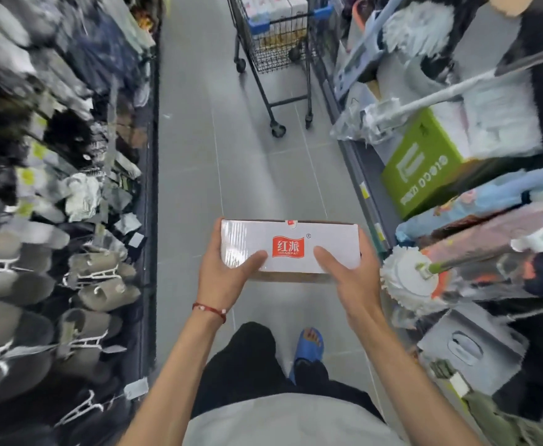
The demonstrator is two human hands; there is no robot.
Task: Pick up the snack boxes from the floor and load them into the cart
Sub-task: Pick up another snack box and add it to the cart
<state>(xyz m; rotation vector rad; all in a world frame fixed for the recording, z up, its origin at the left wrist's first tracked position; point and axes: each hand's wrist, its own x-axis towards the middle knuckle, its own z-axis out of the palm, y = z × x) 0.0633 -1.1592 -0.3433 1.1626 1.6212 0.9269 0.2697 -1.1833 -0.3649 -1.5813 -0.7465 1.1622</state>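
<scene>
I hold a white snack box (291, 235) with a red logo in front of me at waist height, above the grey floor. My left hand (223, 272) grips its left end, thumb on top. My right hand (349, 275) grips its right end the same way. A wire shopping cart (276, 59) with a blue handle stands farther down the aisle, a few steps ahead. Several white boxes (273, 6) sit inside the cart.
Shelves of slippers and socks (54, 220) line the left side. Mops (405, 278), a green carton (424, 169) and other cleaning goods crowd the right shelf, some poking into the aisle. The grey tiled aisle (199, 156) runs between them toward the cart.
</scene>
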